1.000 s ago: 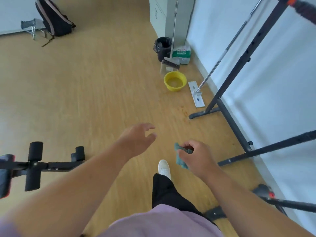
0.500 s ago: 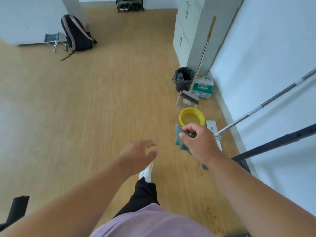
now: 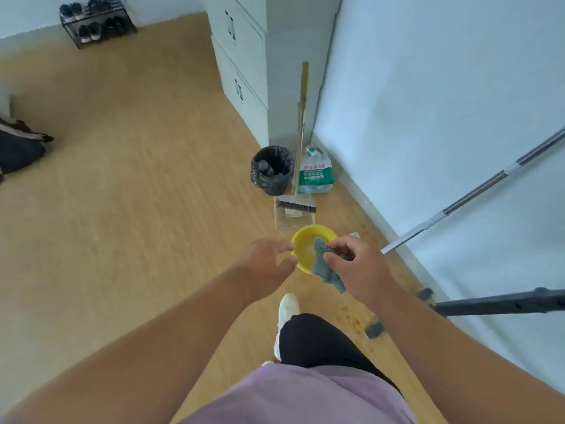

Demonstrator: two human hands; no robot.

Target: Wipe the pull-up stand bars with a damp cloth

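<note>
Your right hand (image 3: 359, 272) pinches a grey-green cloth (image 3: 325, 267) between thumb and curled fingers, and the cloth hangs down from that pinch in front of a yellow basin (image 3: 301, 240) that sits on the wooden floor (image 3: 137, 209). Whether the cloth touches the basin you cannot tell from this angle. Your left hand (image 3: 264, 264) is held out just beside the basin's left rim, fingers loosely spread and holding nothing. The only part of the pull-up stand in sight is a dark perforated bar (image 3: 501, 305) that runs in from the right edge of the view, low and near the white wall, well apart from the cloth. Above it a metal mop handle (image 3: 470, 191) slants up along the wall. Beyond the basin a broom (image 3: 296, 206) stands in its dustpan, with a black-lined waste bin (image 3: 271, 169) and a large water bottle (image 3: 315, 172) with a green label either side of its handle, all by the corner of a grey cabinet (image 3: 244, 56). At the far wall stands a shoe rack (image 3: 94, 21), and a dark backpack (image 3: 18, 145) lies at the left edge of the floor. Your white shoe (image 3: 287, 307) and black trouser leg (image 3: 318, 341) show below your hands.
</note>
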